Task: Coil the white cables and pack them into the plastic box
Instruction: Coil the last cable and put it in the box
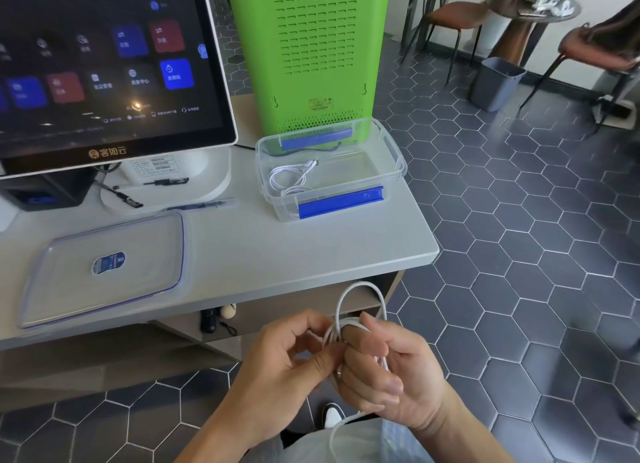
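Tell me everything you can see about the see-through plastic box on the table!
The clear rectangular plastic box stands upright and lidless near the grey table's right edge, just in front of a green vented machine. It has rounded corners and blue clip flaps on its near and far long sides. Inside, at the left end, lies one coiled white cable. Neither hand touches it. A flat clear lid, probably its own, lies apart to the left.
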